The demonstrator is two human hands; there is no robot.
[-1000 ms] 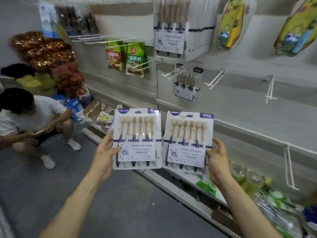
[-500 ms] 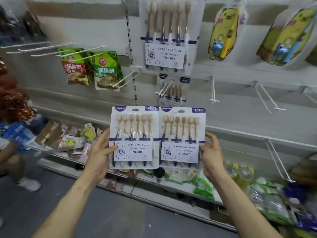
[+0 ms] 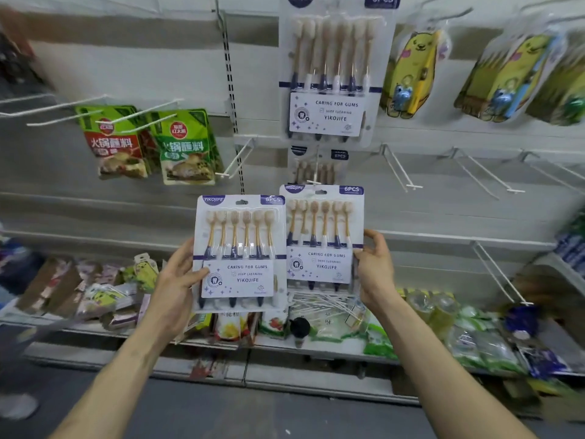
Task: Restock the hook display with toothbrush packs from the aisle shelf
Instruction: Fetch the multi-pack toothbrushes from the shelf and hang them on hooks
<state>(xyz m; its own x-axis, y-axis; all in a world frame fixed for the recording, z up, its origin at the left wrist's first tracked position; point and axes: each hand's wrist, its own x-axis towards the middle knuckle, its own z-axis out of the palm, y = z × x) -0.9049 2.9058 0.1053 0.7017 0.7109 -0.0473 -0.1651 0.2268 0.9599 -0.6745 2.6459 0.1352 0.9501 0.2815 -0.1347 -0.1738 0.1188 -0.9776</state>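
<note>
I hold two white toothbrush packs upright, side by side. My left hand (image 3: pixel 177 280) grips the left pack (image 3: pixel 239 253) by its left edge. My right hand (image 3: pixel 375 267) grips the right pack (image 3: pixel 323 236) by its right edge, slightly higher, its hang hole just under the tip of a white hook (image 3: pixel 315 177). A few matching packs (image 3: pixel 316 167) hang on that hook behind it. A fuller stack of the same packs (image 3: pixel 332 74) hangs on the row above.
Bare white hooks (image 3: pixel 402 169) stick out to the right and one (image 3: pixel 240 160) to the left. Green sauce pouches (image 3: pixel 186 147) hang at left, yellow bear packs (image 3: pixel 411 71) at upper right. The low shelf (image 3: pixel 332 350) holds mixed goods. A shoe (image 3: pixel 15 407) shows bottom left.
My view has swung right and closer to the hook wall. Both packs rose, the right one higher, up to the hook's tip. The crouching person has left the view except a shoe.
</note>
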